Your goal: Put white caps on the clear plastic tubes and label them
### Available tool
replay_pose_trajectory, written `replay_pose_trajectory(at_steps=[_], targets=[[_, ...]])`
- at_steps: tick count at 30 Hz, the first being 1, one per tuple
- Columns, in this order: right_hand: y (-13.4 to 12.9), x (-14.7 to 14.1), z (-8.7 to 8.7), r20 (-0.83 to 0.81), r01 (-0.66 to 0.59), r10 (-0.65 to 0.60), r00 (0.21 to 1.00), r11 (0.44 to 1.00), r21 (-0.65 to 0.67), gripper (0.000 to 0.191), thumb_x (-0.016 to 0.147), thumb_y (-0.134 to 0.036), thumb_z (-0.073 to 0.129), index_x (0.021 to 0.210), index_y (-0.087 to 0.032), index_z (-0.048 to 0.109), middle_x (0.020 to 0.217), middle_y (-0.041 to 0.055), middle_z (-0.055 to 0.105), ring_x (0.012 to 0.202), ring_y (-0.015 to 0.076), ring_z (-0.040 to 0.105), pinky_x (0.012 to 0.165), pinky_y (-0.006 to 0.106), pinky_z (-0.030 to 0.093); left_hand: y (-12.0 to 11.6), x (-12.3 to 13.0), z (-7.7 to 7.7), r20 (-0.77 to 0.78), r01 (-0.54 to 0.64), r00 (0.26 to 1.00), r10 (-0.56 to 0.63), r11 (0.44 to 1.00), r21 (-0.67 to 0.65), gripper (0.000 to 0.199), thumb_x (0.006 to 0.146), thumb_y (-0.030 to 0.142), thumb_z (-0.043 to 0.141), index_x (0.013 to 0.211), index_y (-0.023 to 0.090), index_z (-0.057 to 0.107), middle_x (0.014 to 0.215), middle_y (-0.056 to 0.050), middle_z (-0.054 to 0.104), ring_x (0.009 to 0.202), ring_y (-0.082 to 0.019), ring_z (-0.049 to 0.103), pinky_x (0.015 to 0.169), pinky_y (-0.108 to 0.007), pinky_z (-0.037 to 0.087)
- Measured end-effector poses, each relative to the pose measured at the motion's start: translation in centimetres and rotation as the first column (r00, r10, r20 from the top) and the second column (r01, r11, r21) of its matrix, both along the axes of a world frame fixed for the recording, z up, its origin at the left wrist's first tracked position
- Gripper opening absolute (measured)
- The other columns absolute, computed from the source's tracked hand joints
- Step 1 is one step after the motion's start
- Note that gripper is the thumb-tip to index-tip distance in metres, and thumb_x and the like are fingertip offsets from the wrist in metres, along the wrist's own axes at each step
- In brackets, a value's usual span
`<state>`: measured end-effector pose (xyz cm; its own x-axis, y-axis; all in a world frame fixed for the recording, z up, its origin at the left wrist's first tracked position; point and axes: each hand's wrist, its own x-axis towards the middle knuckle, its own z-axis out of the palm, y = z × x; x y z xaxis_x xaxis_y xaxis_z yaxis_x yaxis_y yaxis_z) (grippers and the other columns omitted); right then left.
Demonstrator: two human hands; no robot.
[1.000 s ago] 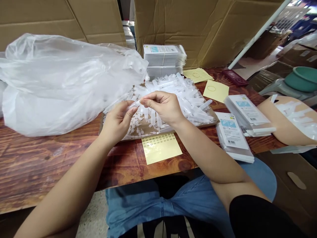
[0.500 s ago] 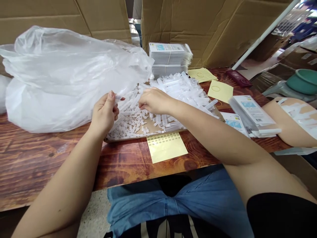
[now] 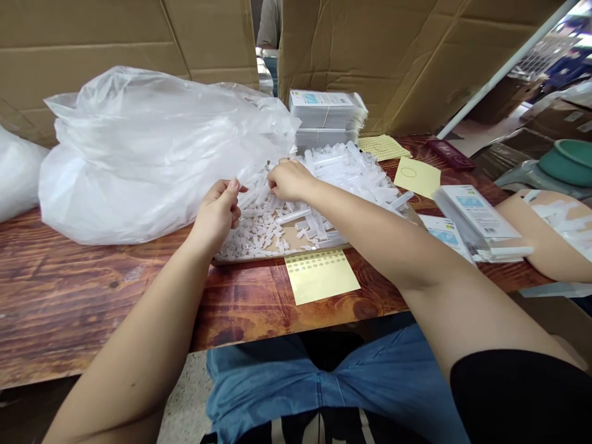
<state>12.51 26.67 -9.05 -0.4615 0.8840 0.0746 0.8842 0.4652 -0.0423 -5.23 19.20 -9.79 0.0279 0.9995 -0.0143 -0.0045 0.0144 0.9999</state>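
My left hand [image 3: 218,208] is closed, thumb against its fingers, at the left side of a shallow cardboard tray [image 3: 289,237]. What it pinches blends into the pale plastic behind and cannot be made out. Over the middle of the tray my right hand [image 3: 290,179] curls downward, its fingertips together among the parts; anything between them is hidden. Small white plastic pieces [image 3: 263,231] are strewn at the tray's front left. Longer translucent tubes [image 3: 365,176] are heaped at its right and back.
A large translucent plastic bag [image 3: 157,160] bulges at the left. Banded packages [image 3: 321,111] are stacked behind the tray. A yellow sticker sheet [image 3: 322,277] lies in front; another yellow sheet [image 3: 417,176] and flat packages [image 3: 481,213] lie right, beside a wooden table's edge.
The view has swung slightly left, so everything appears shifted right. My right hand has reached a little deeper into the tray. A tube now lies across the small pieces below it.
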Motion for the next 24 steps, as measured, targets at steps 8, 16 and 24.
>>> replay_pose_trajectory(at_steps=[8,16,24], targets=[[1.7,-1.2,1.0,0.151,-0.054,0.062,0.987,0.997,-0.054,0.027,0.080,-0.008,0.069,0.103,-0.018,0.081,0.111,0.0156,0.074,0.108,0.0324,0.065,0.091,0.042,0.049,0.1,0.0,-0.5,0.030,0.080,0.996,-0.080,0.997,-0.010,0.017,0.089,0.036,0.064,0.093,0.021,0.055,0.061,0.008,0.033,0.043,-0.007,0.028,0.040,-0.019,0.022],[2.5,-1.0,0.7,0.177,-0.085,0.107,0.978,0.988,-0.127,0.025,0.077,-0.012,0.077,0.099,-0.023,0.081,0.116,0.0113,0.072,0.116,0.0309,0.059,0.091,0.037,0.046,-0.5,0.4,0.1,0.009,0.087,0.996,-0.087,0.996,-0.017,0.021,0.085,0.036,0.067,0.095,0.020,0.059,0.061,0.008,0.032,0.044,-0.007,0.029,0.041,-0.019,0.022],[-1.9,1.0,1.9,-0.002,-0.184,0.184,0.983,0.983,-0.025,0.024,0.092,-0.013,0.062,0.115,-0.016,0.065,0.112,0.0137,0.070,0.117,0.0297,0.057,0.105,0.045,0.033,-0.5,0.2,-0.1,0.008,0.123,0.992,-0.123,0.992,-0.021,0.046,0.072,0.048,0.080,0.103,0.017,0.065,0.060,0.010,0.031,0.045,-0.006,0.024,0.042,-0.020,0.019]])
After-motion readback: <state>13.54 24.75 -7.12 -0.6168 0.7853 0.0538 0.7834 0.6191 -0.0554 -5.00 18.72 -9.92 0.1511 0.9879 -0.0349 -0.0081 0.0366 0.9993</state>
